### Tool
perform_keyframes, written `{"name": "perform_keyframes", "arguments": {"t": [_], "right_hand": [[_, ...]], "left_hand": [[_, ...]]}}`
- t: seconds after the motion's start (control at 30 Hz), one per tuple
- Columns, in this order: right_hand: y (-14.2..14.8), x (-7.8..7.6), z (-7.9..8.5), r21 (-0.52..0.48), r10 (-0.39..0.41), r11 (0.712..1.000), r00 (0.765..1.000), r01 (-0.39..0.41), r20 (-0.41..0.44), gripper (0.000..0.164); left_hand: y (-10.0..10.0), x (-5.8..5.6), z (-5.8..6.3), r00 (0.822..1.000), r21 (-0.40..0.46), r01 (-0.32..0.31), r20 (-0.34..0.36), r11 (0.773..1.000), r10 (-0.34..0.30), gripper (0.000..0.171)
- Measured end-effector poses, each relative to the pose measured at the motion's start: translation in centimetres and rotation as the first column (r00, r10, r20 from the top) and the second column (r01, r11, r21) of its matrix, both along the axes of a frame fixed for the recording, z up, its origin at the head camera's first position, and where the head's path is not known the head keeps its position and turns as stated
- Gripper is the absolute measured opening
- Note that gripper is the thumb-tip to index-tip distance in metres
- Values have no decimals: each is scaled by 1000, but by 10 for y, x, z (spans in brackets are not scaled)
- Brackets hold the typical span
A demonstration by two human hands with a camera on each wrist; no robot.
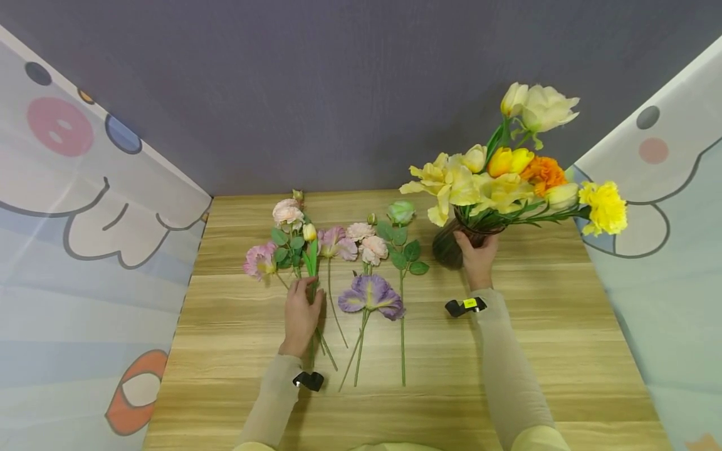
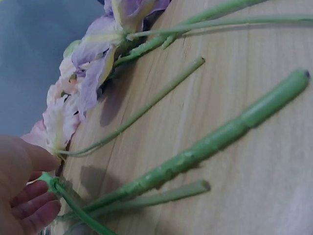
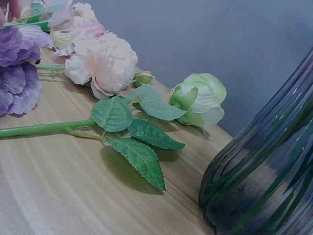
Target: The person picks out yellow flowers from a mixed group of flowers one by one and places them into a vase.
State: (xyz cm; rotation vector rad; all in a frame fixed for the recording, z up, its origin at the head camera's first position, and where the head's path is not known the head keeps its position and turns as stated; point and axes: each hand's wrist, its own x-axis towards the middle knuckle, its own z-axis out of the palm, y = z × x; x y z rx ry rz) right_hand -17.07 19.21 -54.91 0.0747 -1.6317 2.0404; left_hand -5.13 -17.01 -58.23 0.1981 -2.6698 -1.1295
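Observation:
My left hand [image 1: 301, 316] is over the stems on the left and pinches the green stem of a yellow tulip [image 1: 309, 232]. In the left wrist view that stem [image 2: 78, 209] runs out from between the thumb and the curled fingers. My right hand [image 1: 478, 255] grips a dark see-through glass vase [image 1: 447, 249] near its neck; the vase leans to one side. It holds pale yellow irises [image 1: 448, 181], yellow tulips [image 1: 509, 161], an orange carnation [image 1: 544, 175] and a yellow carnation [image 1: 605, 208]. The right wrist view shows the glass wall [image 3: 254, 191], with stems inside, but not the hand.
Between the hands lie a purple iris [image 1: 371, 297], pale pink flowers [image 1: 373, 249] and a pale green rose [image 1: 401, 213] with leaves. Pink flowers [image 1: 261, 260] lie further left on the wooden table [image 1: 429, 407]. A grey wall [image 1: 338, 94] stands behind, printed curtains [image 1: 73, 263] at both sides.

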Motion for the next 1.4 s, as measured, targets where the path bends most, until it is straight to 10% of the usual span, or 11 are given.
{"name": "perform_keyframes", "arguments": {"t": [0.9, 1.4], "right_hand": [[6, -4, -15, -25, -15, 1000, 997, 17, 81, 55], [4, 2, -15, -59, -7, 998, 996, 12, 86, 57]], "left_hand": [[-5, -5, 13, 992, 10, -22, 121, 1000, 21, 40], [15, -6, 53, 982, 4, 23, -188, 1000, -22, 38]]}}
